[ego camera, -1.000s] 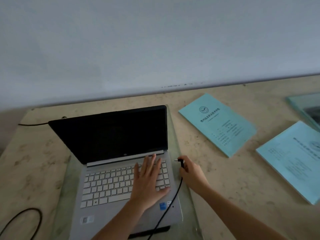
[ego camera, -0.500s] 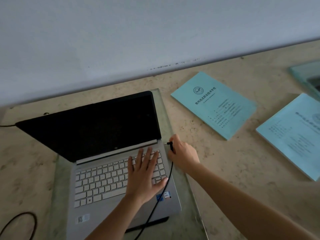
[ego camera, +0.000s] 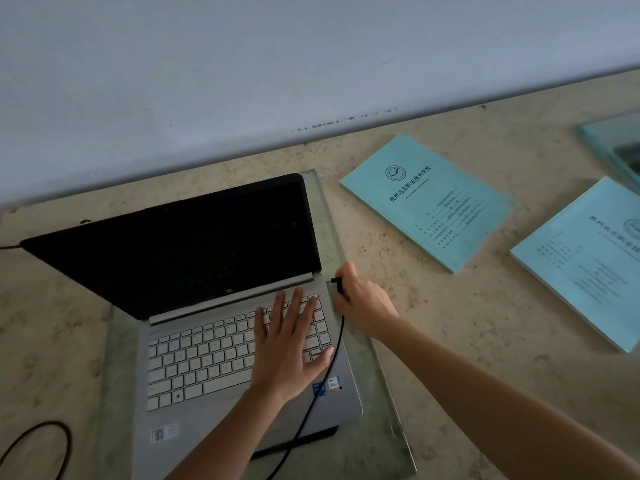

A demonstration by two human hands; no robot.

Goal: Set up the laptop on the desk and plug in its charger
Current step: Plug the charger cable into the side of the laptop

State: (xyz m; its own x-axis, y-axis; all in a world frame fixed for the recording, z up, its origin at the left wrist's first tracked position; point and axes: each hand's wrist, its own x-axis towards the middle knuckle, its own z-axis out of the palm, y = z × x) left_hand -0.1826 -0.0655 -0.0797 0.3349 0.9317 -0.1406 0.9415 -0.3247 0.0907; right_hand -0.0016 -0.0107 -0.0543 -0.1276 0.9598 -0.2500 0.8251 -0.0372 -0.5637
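Observation:
A silver laptop [ego camera: 194, 351] stands open with a dark screen on a glass slab [ego camera: 377, 368] on the stone desk [ego camera: 450, 341]. My left hand [ego camera: 287, 344] lies flat, fingers spread, on the right side of the keyboard. My right hand [ego camera: 363, 303] pinches the black charger plug [ego camera: 337, 284] at the laptop's right edge near the hinge, its tip pointing at the side of the laptop. Whether the tip is in the port I cannot tell. The black charger cable [ego camera: 329, 368] runs from the plug down over the laptop's front right corner.
Two light blue booklets [ego camera: 426, 202] [ego camera: 588, 258] lie on the desk to the right. Another glass slab [ego camera: 613, 143] sits at the far right edge. A black cable loop [ego camera: 38, 445] lies at the bottom left. A pale wall runs behind the desk.
My right hand has carried the charger plug leftward to the laptop's right edge. My left hand stays flat on the keyboard. The camera has tilted and moved closer.

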